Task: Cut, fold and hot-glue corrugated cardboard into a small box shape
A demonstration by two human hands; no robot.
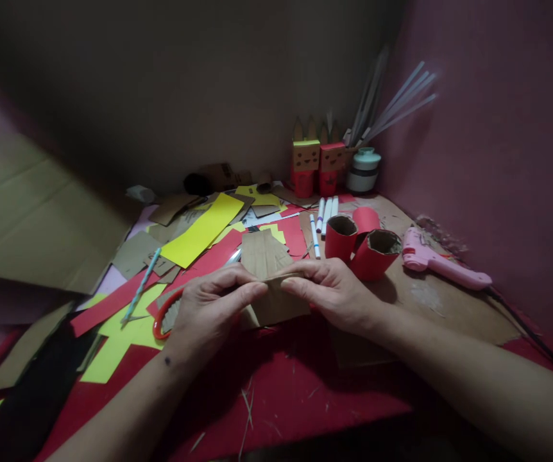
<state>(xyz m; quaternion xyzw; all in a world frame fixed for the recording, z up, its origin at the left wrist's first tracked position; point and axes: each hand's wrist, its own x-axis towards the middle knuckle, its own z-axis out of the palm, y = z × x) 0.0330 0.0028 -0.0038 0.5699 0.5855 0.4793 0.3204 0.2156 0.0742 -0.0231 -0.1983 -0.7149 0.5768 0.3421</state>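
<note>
At the far left, a large creased cardboard sheet (40, 221) is propped up. Beside it, a blue pencil (142, 287) is laid across red and yellow paper, and a cardboard scrap (161, 265) is marked with dark lettering that cannot be read. A red looped handle (158, 324) is partly covered by the left hand (213, 298), whose thumb and fingers are pinched on a cardboard piece (283, 307). Behind, dark print is seen on a brown box (219, 175), too small to be read. The cardboard piece is held at the middle, above the near part of the red table (276, 385); it is plain brown and creased, with one panel bent toward the near side and another extended away. Its edge is likewise pinched by the thumb and fingers of the right hand (331, 294). Farther back, two red figures (304, 183) are topped with box heads bearing drawn faces; the right one is marked with a star. White markers (315, 237) are grouped near the red tubes (341, 242), two of which are seen open-topped, with brown inner walls. The jar (363, 181) is lidded, so its contents are hidden. At the right, a pink glue gun (442, 263) is laid down.
</note>
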